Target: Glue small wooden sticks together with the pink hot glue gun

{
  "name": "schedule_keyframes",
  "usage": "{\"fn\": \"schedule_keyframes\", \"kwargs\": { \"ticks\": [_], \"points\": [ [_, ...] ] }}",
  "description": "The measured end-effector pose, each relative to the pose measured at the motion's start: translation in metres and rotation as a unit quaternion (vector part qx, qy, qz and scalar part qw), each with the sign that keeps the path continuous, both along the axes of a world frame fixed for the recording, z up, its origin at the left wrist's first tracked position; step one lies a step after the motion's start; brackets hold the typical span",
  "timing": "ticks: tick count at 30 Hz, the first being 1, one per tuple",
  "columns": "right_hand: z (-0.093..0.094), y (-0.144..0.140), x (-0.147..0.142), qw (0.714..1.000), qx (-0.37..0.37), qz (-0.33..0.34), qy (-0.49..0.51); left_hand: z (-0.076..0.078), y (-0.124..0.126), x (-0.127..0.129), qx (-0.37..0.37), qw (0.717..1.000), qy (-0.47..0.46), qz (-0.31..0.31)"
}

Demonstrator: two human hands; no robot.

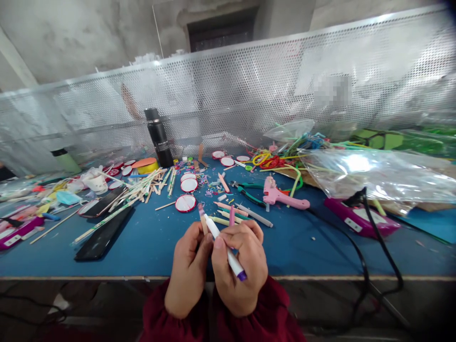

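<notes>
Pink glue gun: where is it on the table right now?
In the head view, the pink glue gun lies right of centre on the blue table, beside the green pliers.

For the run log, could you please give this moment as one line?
left hand: holds thin sticks | right hand: grips white marker | pink glue gun on blue table

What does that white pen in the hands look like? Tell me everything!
The pen is a thin white marker, plastic by its look, with a purple end pointing toward the person. It lies slanted, its far end up and to the left. The right hand grips it; the left hand touches beside it, above the table's near edge.
</notes>
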State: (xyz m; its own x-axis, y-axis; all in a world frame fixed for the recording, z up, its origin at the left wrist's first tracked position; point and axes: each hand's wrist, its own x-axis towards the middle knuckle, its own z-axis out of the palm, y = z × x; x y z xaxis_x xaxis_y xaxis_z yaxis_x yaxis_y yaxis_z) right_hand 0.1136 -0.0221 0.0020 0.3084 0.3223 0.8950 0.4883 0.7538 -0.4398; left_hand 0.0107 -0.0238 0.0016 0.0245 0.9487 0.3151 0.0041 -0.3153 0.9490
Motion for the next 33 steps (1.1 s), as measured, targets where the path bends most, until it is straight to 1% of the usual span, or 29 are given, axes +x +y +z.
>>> {"fn": "schedule_keyframes", "kwargs": {
  "ticks": [14, 33],
  "points": [
    [-0.0029, -0.0008, 0.0006, 1.000, -0.005, 0.007, 0.005, 0.0011, -0.0013, 0.0005, 0.002, 1.000, 0.006, 0.004],
    [0.0008, -0.0013, 0.0001, 1.000, -0.007, 0.005, -0.002, -0.0016, -0.0016, 0.0007, 0.002, 1.000, 0.010, -0.006]
  ]
}}
